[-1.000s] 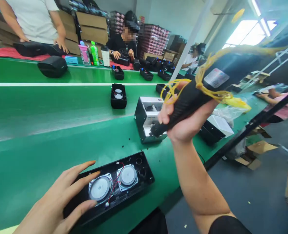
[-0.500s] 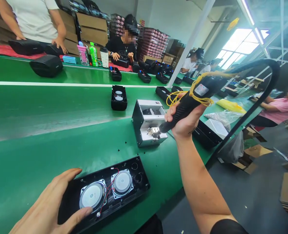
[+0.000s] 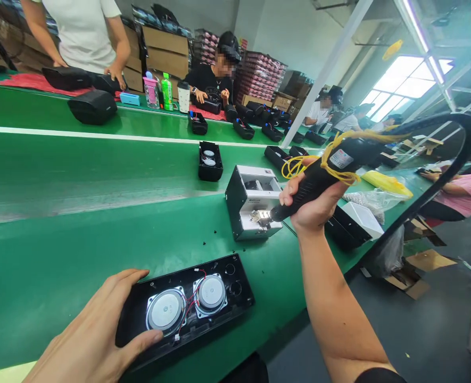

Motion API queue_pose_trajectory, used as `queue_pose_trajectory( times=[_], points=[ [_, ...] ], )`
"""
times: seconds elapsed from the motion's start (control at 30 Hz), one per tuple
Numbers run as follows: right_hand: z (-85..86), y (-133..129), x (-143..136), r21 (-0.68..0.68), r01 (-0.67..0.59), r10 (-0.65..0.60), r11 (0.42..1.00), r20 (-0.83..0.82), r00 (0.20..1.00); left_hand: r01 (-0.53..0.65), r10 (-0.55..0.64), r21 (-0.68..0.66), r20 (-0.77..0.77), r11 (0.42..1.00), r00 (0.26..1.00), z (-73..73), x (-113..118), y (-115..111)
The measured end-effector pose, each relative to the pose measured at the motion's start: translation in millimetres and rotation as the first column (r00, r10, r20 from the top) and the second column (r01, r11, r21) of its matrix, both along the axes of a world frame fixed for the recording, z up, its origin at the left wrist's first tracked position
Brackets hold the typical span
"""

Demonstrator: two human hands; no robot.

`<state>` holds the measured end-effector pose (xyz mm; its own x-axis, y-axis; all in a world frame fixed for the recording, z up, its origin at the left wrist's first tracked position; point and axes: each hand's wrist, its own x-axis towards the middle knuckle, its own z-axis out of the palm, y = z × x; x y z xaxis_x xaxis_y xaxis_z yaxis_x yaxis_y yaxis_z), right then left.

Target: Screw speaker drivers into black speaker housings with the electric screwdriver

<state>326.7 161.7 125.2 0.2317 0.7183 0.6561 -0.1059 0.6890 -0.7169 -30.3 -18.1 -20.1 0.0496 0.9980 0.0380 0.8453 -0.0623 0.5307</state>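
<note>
Currently, a black speaker case point(image 3: 201, 324) lies tilted across the green table point(image 3: 39, 255) in the lower middle of the frame, its open side up, showing a larger round speaker point(image 3: 165, 310) and a smaller one point(image 3: 212, 293). At lower left, the left hand point(image 3: 95, 324) straddles the case's near-left end, thumb spread well apart from the other fingers, which lie close together along the far edge. Right of centre, the right hand point(image 3: 314, 213) has its fingers wrapped around a black power screwdriver point(image 3: 319, 178) tied with yellow string point(image 3: 341, 174). The screwdriver's nose points down-left at the front of a silver-and-black box point(image 3: 255, 201); whether they touch, I cannot tell. Small dark bits point(image 3: 204, 243) lie between box and case. At upper left, a person in a white shirt point(image 3: 85, 37) stands.
</note>
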Motion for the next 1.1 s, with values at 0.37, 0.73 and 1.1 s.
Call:
queue_pose_trajectory(
  times=[0.37,0.73,1.1],
  points=[
    [13.3,-25.7,-3.4,-0.042,-0.049,0.049,0.998,-0.018,0.999,-0.044,0.005,-0.324,-0.121,0.945,0.993,58.8,28.2,12.1],
    [55.3,-77.9,-119.1,-0.109,-0.510,0.493,0.853,-0.146,0.857,-0.040,0.014,-0.327,-0.079,0.944,0.997,75.7,35.6,9.3],
    [-20.4,-74.0,-199.9,-0.103,-0.786,0.769,0.609,-0.164,0.617,-0.062,0.056,-0.307,-0.029,0.950,0.998,81.4,37.9,10.5]
  ],
)
